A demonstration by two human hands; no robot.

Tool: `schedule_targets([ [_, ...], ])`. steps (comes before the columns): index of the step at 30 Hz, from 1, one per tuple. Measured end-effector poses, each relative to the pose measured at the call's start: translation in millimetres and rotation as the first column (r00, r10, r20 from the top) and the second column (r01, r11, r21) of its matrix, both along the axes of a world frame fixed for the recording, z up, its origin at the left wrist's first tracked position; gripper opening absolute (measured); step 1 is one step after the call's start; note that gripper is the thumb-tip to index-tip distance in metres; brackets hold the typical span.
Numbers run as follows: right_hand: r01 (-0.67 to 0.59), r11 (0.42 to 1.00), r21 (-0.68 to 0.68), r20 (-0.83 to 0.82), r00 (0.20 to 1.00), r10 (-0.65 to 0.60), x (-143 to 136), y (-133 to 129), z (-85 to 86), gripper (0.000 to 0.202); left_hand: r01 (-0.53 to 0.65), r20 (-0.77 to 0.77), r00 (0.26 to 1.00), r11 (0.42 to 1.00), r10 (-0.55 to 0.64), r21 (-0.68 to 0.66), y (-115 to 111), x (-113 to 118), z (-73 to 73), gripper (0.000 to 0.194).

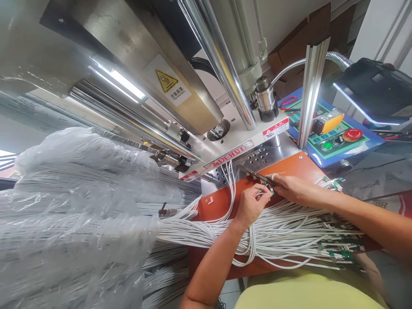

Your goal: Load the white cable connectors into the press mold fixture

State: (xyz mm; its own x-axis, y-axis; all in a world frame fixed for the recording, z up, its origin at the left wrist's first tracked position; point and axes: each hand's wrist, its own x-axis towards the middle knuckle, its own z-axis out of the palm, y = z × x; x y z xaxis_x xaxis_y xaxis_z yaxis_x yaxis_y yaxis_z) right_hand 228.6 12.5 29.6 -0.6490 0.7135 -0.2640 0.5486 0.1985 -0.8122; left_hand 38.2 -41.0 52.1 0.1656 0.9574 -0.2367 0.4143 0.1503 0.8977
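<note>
My left hand (252,204) pinches the connector end of a white cable (261,192) over the orange work surface (219,201). My right hand (289,186) meets it from the right, its fingers on the same small connector and touching a dark metal fixture strip (255,174). A thick bundle of white cables (283,236) lies across the orange surface under both forearms, its ends carrying small green circuit boards (341,254). A few cables (230,180) loop up into the machine's perforated metal plate (257,158).
A press machine with chrome columns (222,64) and a yellow hot-surface warning label (166,80) looms overhead. A plastic-wrapped mass of white cables (74,214) fills the left. A blue control panel (337,137) with a red emergency button (352,134) sits at the right.
</note>
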Motion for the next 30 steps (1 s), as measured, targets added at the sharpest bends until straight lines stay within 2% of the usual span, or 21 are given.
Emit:
schedule_targets([
  [4, -0.069, 0.996, -0.049, 0.011, 0.998, 0.070, 2.8, 0.8, 10.7, 0.022, -0.009, 0.009, 1.000, 1.000, 0.009, 0.004, 1.5, -2.0, 0.7, 0.015],
  [7, -0.049, 0.998, -0.032, 0.017, 0.999, 0.049, 1.4, -1.8, 7.7, 0.036, 0.009, 0.080, 0.997, 1.000, -0.008, -0.011, 3.2, -6.7, -3.1, 0.019],
  [10, -0.020, 1.000, 0.018, 0.021, 1.000, 0.019, -2.6, -6.5, 0.5, 0.032, -0.022, 0.169, 0.985, 0.997, 0.035, -0.075, 3.3, -11.3, -10.8, 0.029],
  [14, -0.025, 0.993, 0.116, 0.040, 0.999, 0.021, -6.6, -11.2, -2.0, 0.025, -0.149, 0.203, 0.963, 0.979, 0.175, -0.137, 1.1, -13.3, -17.8, 0.036],
  [17, -0.038, 0.984, 0.176, 0.053, 0.998, 0.029, -6.7, -12.1, -0.1, 0.023, -0.185, 0.229, 0.949, 0.971, 0.217, -0.153, 1.1, -11.8, -14.8, 0.037],
  [22, -0.031, 0.991, 0.133, 0.068, 0.997, 0.022, -5.1, -11.2, 0.0, 0.023, -0.201, 0.228, 0.947, 0.971, 0.227, -0.128, 5.9, -10.7, -5.5, 0.042],
  [27, -0.047, 0.989, 0.143, 0.084, 0.996, 0.035, -5.4, -11.4, -0.4, 0.025, -0.321, 0.126, 0.936, 0.945, 0.327, -0.067, 9.1, -16.9, -4.2, 0.034],
  [30, -0.040, 0.989, 0.143, 0.081, 0.996, 0.029, -6.1, -12.1, 1.3, 0.030, -0.323, 0.102, 0.939, 0.944, 0.329, -0.072, 8.9, -19.8, -1.4, 0.027],
])
